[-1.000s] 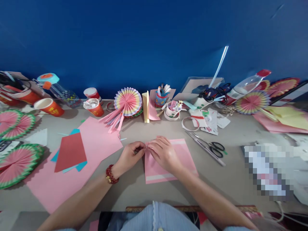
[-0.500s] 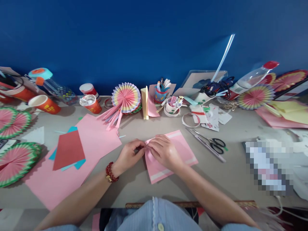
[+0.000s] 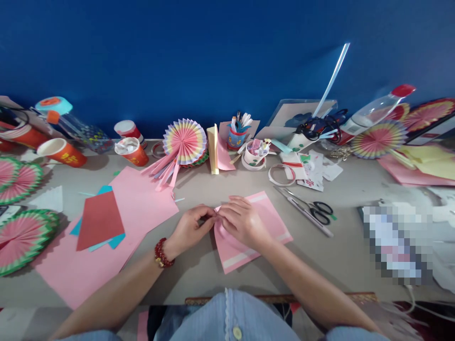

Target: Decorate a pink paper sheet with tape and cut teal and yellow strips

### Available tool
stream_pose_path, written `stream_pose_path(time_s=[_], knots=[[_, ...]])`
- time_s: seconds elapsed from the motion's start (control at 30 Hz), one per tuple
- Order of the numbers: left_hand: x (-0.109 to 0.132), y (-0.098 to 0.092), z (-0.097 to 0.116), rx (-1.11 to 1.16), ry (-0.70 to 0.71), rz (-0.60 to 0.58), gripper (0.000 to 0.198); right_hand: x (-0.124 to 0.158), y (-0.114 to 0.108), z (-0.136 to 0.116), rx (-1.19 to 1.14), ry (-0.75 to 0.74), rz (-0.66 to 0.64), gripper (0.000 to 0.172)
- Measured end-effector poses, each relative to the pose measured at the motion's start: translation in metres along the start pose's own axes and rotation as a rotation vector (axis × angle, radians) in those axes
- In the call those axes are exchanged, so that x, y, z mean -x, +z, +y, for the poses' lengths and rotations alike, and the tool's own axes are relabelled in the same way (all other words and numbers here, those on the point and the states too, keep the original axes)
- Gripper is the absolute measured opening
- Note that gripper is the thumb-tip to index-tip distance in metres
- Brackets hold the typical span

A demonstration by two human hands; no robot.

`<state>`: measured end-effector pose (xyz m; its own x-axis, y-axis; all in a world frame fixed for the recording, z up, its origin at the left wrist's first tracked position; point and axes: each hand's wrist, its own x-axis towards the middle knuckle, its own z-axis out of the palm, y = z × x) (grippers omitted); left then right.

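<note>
A pink sheet of paper [image 3: 272, 220] lies in front of me, with a pale strip along two opposite edges. My left hand [image 3: 192, 228] is closed in a pinch at the sheet's upper left corner, a red bead bracelet on its wrist. Bent over the same corner, my right hand [image 3: 245, 222] presses its fingertips against those of the left. Between the fingertips the paper edge lifts a little. Whether something small is also pinched there is hidden. Right of the sheet lie black-handled scissors [image 3: 322, 213] and a slim pen-like cutter [image 3: 311, 218].
To the left, large pink paper [image 3: 142, 203] lies under a red piece [image 3: 100, 220]. Paper fans [image 3: 185, 142], orange cups [image 3: 62, 152], a pen cup [image 3: 236, 139] and tape rolls [image 3: 282, 175] line the back. A blurred phone-like object [image 3: 394, 244] rests at the right.
Both hands stay at the sheet's corner with almost the same grip. The paper near the fingertips bulges slightly more. The whole view has shifted a little.
</note>
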<state>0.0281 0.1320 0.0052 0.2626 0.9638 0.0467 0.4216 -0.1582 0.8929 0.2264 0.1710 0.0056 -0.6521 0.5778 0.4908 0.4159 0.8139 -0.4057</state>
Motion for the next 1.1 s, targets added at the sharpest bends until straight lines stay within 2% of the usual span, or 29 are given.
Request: stream_pose_path(time_s=[0.47,0.8,1.1], knots=[[0.0009,0.0003,-0.0025,0.056,-0.006,-0.004,0.013,0.0024,0.0024,0.0024,-0.038,-0.004,0.021,0.019],[0.0014,0.0003,-0.0022,0.064,-0.007,0.001,0.015,0.0036,0.0021,0.0054,-0.092,0.001,-0.023,0.020],[0.0010,0.0020,-0.0010,0.042,0.027,0.024,0.012,0.0007,0.0023,-0.0004,0.057,-0.048,0.020,0.015]])
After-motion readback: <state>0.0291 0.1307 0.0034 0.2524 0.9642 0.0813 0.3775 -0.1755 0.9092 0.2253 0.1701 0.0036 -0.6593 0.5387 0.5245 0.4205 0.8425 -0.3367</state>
